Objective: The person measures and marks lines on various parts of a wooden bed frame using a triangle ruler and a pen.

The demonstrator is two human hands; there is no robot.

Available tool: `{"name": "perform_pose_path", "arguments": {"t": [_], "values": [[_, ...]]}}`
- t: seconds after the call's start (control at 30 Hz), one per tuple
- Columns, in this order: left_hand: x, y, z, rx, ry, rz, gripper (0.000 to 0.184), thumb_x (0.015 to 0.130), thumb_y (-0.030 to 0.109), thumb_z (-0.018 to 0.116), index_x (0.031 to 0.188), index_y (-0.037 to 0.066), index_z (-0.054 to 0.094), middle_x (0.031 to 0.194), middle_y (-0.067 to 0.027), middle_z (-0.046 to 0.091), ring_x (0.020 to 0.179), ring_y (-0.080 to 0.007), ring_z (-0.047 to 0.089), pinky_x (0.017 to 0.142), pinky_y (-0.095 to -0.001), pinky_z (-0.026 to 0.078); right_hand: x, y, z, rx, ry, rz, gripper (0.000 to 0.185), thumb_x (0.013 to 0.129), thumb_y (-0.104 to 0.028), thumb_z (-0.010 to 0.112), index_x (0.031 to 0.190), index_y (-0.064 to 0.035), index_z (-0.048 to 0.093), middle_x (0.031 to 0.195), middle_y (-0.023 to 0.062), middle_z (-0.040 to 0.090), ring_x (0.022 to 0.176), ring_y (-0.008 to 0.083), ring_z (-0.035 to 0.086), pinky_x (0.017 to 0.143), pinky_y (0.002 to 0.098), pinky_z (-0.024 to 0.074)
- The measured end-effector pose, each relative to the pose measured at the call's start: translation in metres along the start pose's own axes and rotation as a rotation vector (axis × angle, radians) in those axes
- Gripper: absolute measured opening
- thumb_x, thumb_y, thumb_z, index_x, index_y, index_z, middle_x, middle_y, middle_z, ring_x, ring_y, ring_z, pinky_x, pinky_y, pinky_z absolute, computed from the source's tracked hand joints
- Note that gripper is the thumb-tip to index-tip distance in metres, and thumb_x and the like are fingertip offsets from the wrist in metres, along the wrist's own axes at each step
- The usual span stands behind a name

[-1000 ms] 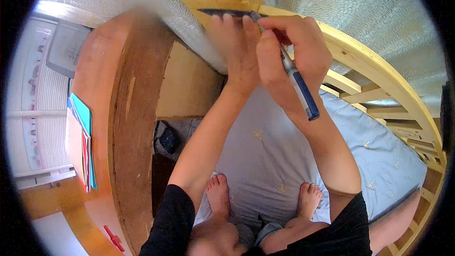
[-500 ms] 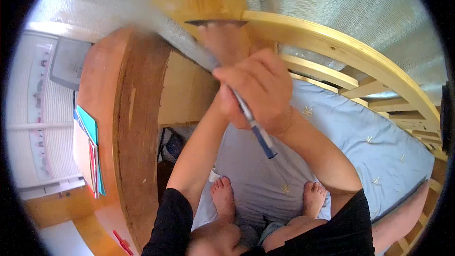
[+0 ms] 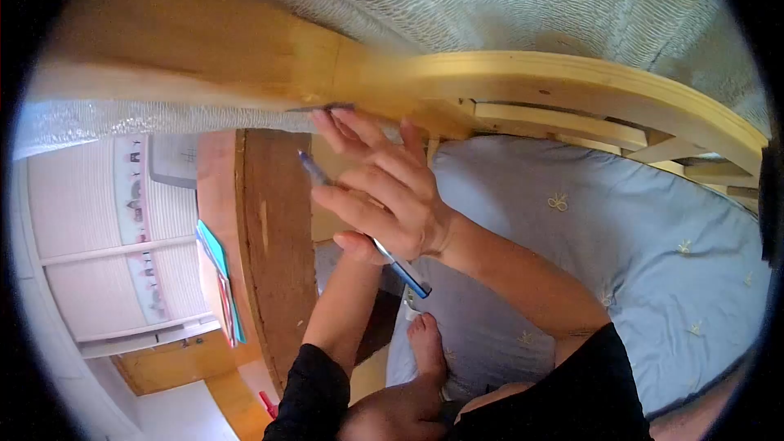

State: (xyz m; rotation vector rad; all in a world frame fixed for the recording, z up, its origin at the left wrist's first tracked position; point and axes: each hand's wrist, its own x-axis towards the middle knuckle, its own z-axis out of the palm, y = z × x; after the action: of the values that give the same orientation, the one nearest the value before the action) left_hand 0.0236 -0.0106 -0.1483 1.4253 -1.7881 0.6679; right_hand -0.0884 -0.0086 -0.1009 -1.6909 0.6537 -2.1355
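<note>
My right hand (image 3: 388, 200) is closed on a blue and white pen (image 3: 408, 275), whose tip sticks out to the upper left. Behind it, my left hand (image 3: 367, 131) is partly hidden, with its visible fingers apart. Its fingertips touch or nearly touch a thin dark piece (image 3: 327, 107) at the lower edge of a blurred wooden board (image 3: 237, 41).
A curved wooden rail (image 3: 572, 77) runs beside a grey-blue mattress (image 3: 506, 188), where my bare foot (image 3: 426, 347) rests. On the left, coloured folders (image 3: 219, 273) lie on a brown wooden desk (image 3: 278, 229). Pale patterned curtain (image 3: 490, 0) hangs behind.
The view has swung to the left, bringing more of the board into sight. My right hand, still holding the pen, has moved left and now overlaps my left hand.
</note>
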Motion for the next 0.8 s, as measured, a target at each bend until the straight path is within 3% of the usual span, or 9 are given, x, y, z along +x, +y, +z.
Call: {"name": "perform_pose_path", "arguments": {"t": [0.17,0.4,0.47,0.5,0.57,0.6,0.7,0.73,0.8], "values": [[-0.002,-0.001,0.003,0.022,-0.02,-0.015,0.062,0.098,0.026,0.051,0.149,0.003,0.025,0.152,-0.027,0.014,0.14,-0.0481,0.016,0.114,-0.057,0.013,-0.003,0.012,-0.009,0.044,-0.011,0.073,0.019,0.077,-0.031,0.066,0.09,-0.0168,0.068,0.091,0.0021,0.063,0.119,0.0285,0.058,0.112,0.0584,0.0081],[-0.006,0.001,0.021,-0.001,-0.005,-0.037,0.061,0.098,0.026,0.051,0.148,0.003,0.025,0.152,-0.0272,0.014,0.14,-0.0481,0.017,0.114,-0.057,0.012,-0.008,0.023,-0.017,0.132,0.005,0.087,0.015,0.076,-0.016,0.07,0.091,-0.0149,0.066,0.104,0.0059,0.063,0.118,0.0294,0.059,0.109,0.0585,0.0164],[-0.007,0.002,0.03,-0.013,0.01,-0.044,0.061,0.098,0.026,0.051,0.148,0.003,0.025,0.152,-0.0273,0.014,0.14,-0.0481,0.017,0.114,-0.057,0.012,-0.005,0.025,-0.022,0.237,-0.147,0.143,0.027,0.077,-0.017,0.074,0.103,-0.0137,0.067,0.111,0.0092,0.061,0.11,0.0288,0.062,0.102,0.0559,0.0323],[-0.008,0.001,0.037,-0.026,0.023,-0.045,0.061,0.098,0.026,0.051,0.148,0.003,0.025,0.152,-0.0273,0.014,0.14,-0.0481,0.017,0.114,-0.057,0.012,-0.003,0.025,-0.024,0.23,-0.149,0.138,0.027,0.077,-0.017,0.074,0.103,-0.0137,0.067,0.111,0.0092,0.061,0.11,0.0288,0.062,0.102,0.0559,0.0323],[-0.009,0.002,0.05,-0.045,0.051,-0.048,0.061,0.098,0.025,0.051,0.148,0.003,0.025,0.152,-0.0273,0.014,0.14,-0.0481,0.017,0.114,-0.057,0.012,0.005,0.027,-0.026,0.03,-0.004,0.071,0.044,0.074,-0.019,0.078,0.116,-0.0115,0.065,0.118,0.0123,0.058,0.098,0.0265,0.065,0.084,0.0447,0.0487],[-0.007,-0.001,0.053,-0.053,0.065,-0.045,0.061,0.098,0.025,0.051,0.148,0.003,0.025,0.152,-0.0274,0.014,0.14,-0.0481,0.017,0.114,-0.057,0.012,0.012,0.033,-0.026,-0.054,0.047,-0.007,0.055,0.071,-0.02,0.081,0.122,-0.0094,0.063,0.114,0.0138,0.06,0.087,0.0234,0.064,0.068,0.0332,0.0524],[-0.006,-0.002,0.062,-0.085,0.089,-0.05,0.061,0.098,0.025,0.051,0.148,0.003,0.025,0.152,-0.0274,0.013,0.14,-0.048,0.017,0.114,-0.057,0.012,0.029,0.047,-0.013,-0.16,0.208,-0.082,0.054,0.071,-0.017,0.081,0.121,-0.0084,0.063,0.102,0.0106,0.064,0.079,0.0226,0.064,0.065,0.0333,0.052],[-0.006,-0.003,0.064,-0.096,0.099,-0.053,0.061,0.098,0.025,0.051,0.148,0.003,0.025,0.152,-0.0275,0.013,0.14,-0.048,0.017,0.114,-0.057,0.012,0.037,0.041,-0.019,-0.156,0.113,-0.024,0.045,0.071,-0.014,0.081,0.112,-0.008,0.065,0.088,0.0072,0.065,0.071,0.0234,0.063,0.061,0.0347,0.0511],[-0.004,-0.005,0.068,-0.121,0.127,-0.065,0.061,0.098,0.025,0.051,0.148,0.002,0.025,0.152,-0.0275,0.013,0.14,-0.048,0.017,0.114,-0.057,0.012,0.039,0.037,-0.014,-0.193,0.097,0.0,0.039,0.071,-0.013,0.081,0.105,-0.0076,0.064,0.085,0.0064,0.065,0.068,0.0243,0.062,0.06,0.035,0.0502]]}}
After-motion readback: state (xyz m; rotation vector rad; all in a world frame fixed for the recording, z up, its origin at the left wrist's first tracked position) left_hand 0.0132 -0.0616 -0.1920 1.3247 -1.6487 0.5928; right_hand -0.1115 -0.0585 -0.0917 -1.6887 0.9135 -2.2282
